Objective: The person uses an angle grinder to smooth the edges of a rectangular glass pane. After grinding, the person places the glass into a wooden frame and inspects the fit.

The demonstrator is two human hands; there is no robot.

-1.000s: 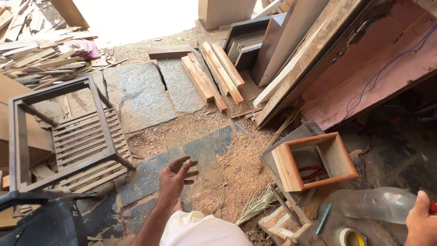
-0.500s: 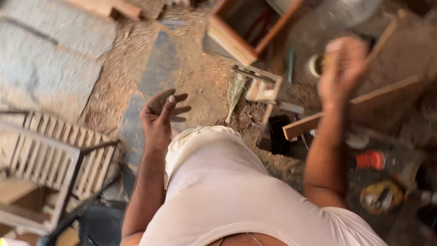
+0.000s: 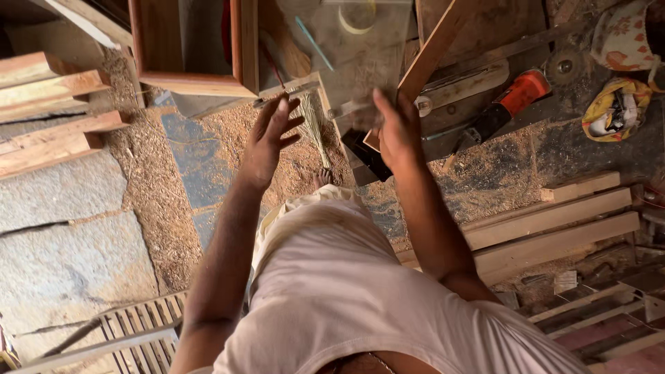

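Both hands, left (image 3: 267,142) spread empty, right (image 3: 396,131) gripping a clear glass pane (image 3: 360,55).

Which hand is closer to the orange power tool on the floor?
Right. The right hand is just left of the orange power tool in the picture; the left hand is farther off, beyond the right one.

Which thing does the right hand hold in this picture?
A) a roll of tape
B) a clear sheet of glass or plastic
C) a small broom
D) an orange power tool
B: the right hand grips the edge of the clear sheet; the orange power tool lies apart on the floor.
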